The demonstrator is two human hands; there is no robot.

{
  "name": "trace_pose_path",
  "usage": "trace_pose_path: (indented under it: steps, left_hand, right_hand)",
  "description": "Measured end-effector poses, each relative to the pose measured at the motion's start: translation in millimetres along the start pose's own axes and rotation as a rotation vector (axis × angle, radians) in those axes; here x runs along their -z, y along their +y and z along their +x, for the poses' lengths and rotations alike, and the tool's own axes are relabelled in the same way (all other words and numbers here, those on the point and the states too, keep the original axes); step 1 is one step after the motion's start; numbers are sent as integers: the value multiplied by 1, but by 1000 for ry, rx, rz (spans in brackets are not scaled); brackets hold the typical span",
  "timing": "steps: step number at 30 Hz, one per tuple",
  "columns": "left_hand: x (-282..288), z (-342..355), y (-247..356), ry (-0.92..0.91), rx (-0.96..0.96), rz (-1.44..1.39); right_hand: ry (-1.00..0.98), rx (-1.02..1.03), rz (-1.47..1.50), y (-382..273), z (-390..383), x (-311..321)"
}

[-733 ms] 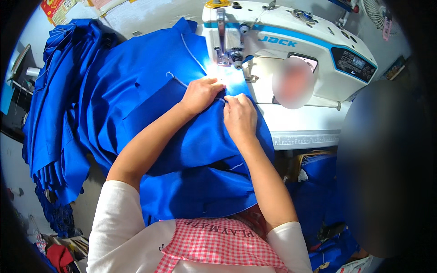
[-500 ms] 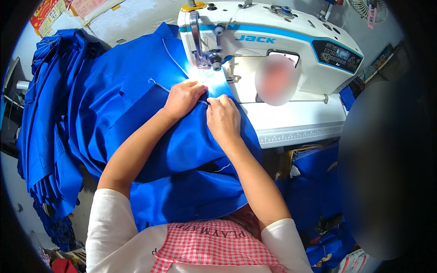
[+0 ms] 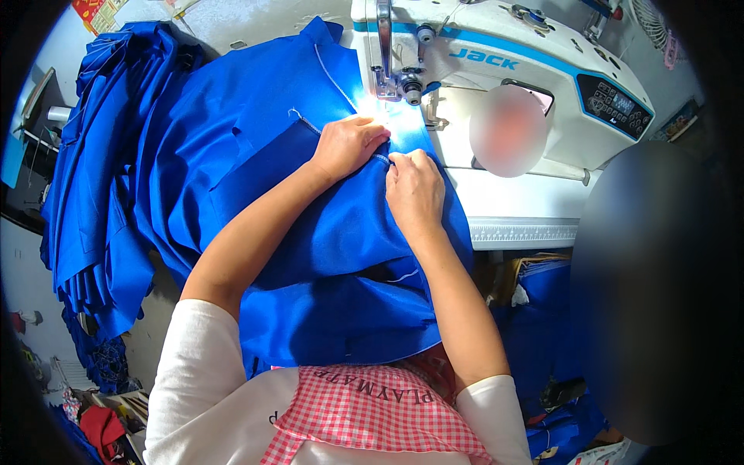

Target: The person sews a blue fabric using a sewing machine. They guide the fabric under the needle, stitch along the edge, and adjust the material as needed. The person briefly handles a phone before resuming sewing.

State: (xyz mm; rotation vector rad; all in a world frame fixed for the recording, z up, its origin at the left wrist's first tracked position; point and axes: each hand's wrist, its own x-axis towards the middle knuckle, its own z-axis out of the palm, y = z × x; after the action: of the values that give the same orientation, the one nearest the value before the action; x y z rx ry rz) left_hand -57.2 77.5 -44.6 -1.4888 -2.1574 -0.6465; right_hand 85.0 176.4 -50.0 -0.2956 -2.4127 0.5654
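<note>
At the Sewing Machine [image 3: 500,43]: Position of the Blue Fabric [image 3: 310,232]

Nearest the viewpoint, a red-and-white checked apron [image 3: 364,418] covers the front of a white shirt [image 3: 198,349]. The lower fold of the fabric lies just beyond the apron's upper edge. A loose pale thread [image 3: 403,277] rests on it, beside the right forearm [image 3: 461,310]. From this fold the fabric extends forward and to the left, reaching the brightly lit area beneath the machine, where glare hides the stitching point.

Right hand [image 3: 417,186]: thumb and forefinger are closed on the fabric at a pale-stitched edge [image 3: 381,158]; the remaining fingers curl inward.

Left hand [image 3: 346,147]: positioned just beside the right, against the lit area. Its fingers are bent and close together on the fabric; whether they pinch a layer cannot be told.

To the right, a ruled strip [image 3: 527,234] borders the white table [image 3: 496,198]. Under the machine arm, a blurred patch covers most of a phone [image 3: 544,101]. A dark control panel [image 3: 616,105] occupies the arm's right end. Bunched blue cloth [image 3: 108,170] stands at far left. Beyond are a wall [image 3: 256,23] and, at upper right, a fan [image 3: 649,23].
</note>
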Motion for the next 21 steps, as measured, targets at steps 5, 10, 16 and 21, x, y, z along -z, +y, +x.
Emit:
trace_pose_path:
  steps: [5,10,16,21]
  left_hand:
    - [0,0,3,-30,6,34]
    - [-3,-1,-1,-3,-17,-1]
    - [5,0,5,-37,41,-39]
    - [4,3,10,-41,39,12]
  right_hand:
    - [26,0,12,2,-1,-1]
    - [80,18,60,4,-1,-5]
    - [44,-28,26,3,-1,-9]
    - [77,-19,67,3,-3,-8]
